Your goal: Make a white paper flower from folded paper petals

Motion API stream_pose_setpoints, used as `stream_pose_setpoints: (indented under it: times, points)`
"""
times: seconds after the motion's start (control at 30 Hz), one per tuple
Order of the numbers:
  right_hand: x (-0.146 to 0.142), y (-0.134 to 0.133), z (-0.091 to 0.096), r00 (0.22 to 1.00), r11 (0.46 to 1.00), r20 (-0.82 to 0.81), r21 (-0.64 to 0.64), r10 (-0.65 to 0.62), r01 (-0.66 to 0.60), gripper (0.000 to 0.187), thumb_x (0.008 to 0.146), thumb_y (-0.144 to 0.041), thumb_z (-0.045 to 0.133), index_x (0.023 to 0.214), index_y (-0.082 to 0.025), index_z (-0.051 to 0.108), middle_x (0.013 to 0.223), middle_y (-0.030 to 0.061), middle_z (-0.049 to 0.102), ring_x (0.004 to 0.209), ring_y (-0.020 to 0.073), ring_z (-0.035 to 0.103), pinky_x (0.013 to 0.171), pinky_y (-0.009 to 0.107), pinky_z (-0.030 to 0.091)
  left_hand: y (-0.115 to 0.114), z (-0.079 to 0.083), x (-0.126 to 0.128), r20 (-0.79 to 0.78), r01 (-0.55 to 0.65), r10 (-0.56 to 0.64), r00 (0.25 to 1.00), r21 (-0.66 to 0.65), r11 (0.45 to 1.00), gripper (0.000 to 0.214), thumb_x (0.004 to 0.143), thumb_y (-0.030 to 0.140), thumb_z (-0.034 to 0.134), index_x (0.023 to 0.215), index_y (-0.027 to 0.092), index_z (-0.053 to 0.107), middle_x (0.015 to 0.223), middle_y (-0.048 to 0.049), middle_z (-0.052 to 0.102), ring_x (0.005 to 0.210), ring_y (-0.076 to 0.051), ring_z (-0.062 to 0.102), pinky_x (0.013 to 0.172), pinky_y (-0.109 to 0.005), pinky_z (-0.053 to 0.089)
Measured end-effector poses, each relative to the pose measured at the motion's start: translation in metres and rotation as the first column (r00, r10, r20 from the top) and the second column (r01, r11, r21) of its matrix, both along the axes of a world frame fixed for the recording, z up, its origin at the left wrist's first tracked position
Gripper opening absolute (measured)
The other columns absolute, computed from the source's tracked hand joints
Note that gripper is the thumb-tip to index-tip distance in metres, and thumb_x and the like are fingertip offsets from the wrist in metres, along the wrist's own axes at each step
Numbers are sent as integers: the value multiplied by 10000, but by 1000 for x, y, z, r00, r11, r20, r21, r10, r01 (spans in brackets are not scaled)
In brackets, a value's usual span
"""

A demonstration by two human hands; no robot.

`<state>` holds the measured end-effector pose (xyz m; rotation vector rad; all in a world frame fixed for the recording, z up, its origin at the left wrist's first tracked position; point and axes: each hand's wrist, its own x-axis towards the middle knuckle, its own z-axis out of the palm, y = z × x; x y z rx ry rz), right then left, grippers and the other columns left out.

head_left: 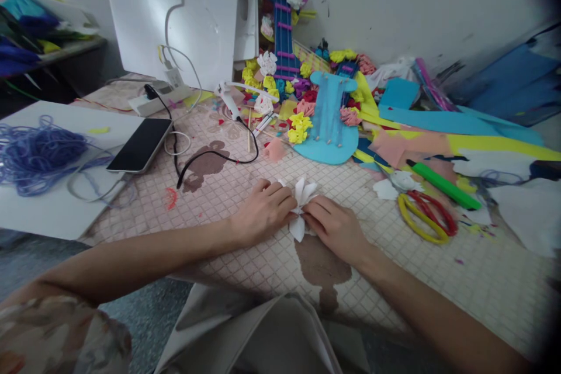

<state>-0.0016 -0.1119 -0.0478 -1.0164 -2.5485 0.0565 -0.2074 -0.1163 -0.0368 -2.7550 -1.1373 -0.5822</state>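
Observation:
A small white foam flower (302,201) with pointed petals lies on the patterned table mat (245,245) near the front. My left hand (265,210) pinches it from the left, fingers curled and pressed on the petals. From the right, my right hand (335,228) has its fingertips closed on the same flower. The lower petal sticks out between both hands.
Yellow and red scissors (423,216) and a green marker (442,184) lie to the right. A blue foam guitar (328,123) with coloured flowers sits behind. A glue gun (230,99), its black cable, a phone (140,145) and blue yarn (37,155) are at the left.

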Motion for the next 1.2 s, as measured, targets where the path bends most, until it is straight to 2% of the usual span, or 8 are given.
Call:
stream_pose_setpoints:
  times: [0.27, 0.53, 0.7, 0.83, 1.0, 1.13, 1.2]
  points:
    - [-3, -1, 4, 999, 1000, 36, 16, -1, 0, 197, 934, -205, 420, 851, -178, 597, 821, 37, 622, 741, 155, 571, 619, 273, 429, -1, -1, 0, -39, -2, 3, 999, 42, 999, 170, 927, 278, 465, 857, 159, 564, 845, -35, 594, 808, -186, 485, 730, -344, 315]
    - [-3, -2, 0, 1000, 999, 17, -39, -25, 26, 178, 933, -260, 437, 880, -176, 585, 861, 46, 608, 766, 155, 572, 635, 268, 432, -1, -1, 2, -67, -2, 6, 998, 57, 998, 167, 927, 252, 455, 836, 156, 556, 847, -38, 588, 802, -191, 483, 727, -353, 316]
    - [-2, -1, 0, 998, 1000, 54, 9, -13, 13, 173, 930, -230, 437, 883, -173, 593, 867, 38, 609, 736, 148, 566, 606, 266, 404, 0, -1, 1, -46, 15, -12, 999, 61, 998, 170, 917, 287, 482, 828, 160, 552, 838, -32, 584, 800, -187, 482, 721, -348, 314]
    - [-4, -2, 1, 995, 998, 95, 64, -8, 2, 182, 927, -218, 437, 832, -174, 585, 804, 25, 593, 672, 137, 543, 569, 268, 369, 0, -1, 1, -81, 26, -19, 997, 84, 996, 165, 928, 245, 458, 815, 159, 543, 820, -33, 576, 788, -186, 473, 724, -350, 306]
    - [-7, -5, 3, 991, 995, 134, 90, 21, -33, 210, 922, -174, 434, 752, -179, 557, 726, 13, 564, 694, 148, 545, 565, 273, 351, -1, 1, 2, -120, 53, -44, 992, 76, 996, 160, 923, 212, 462, 792, 162, 539, 815, -22, 575, 777, -181, 468, 724, -354, 299]
    - [-8, -4, 0, 995, 996, 95, 81, -32, 25, 195, 929, -203, 434, 800, -176, 577, 760, 26, 588, 688, 150, 552, 564, 272, 359, 0, 0, 2, -97, 15, -9, 995, 60, 998, 168, 919, 251, 478, 800, 159, 553, 819, -28, 584, 789, -188, 476, 727, -359, 304]
    - [-7, -3, -1, 998, 999, 52, 24, -45, 44, 186, 936, -236, 430, 847, -175, 583, 792, 33, 597, 711, 152, 561, 598, 267, 385, 0, -1, 1, -78, -9, 13, 997, 46, 999, 180, 918, 273, 481, 803, 160, 560, 823, -32, 590, 795, -191, 481, 725, -359, 306]
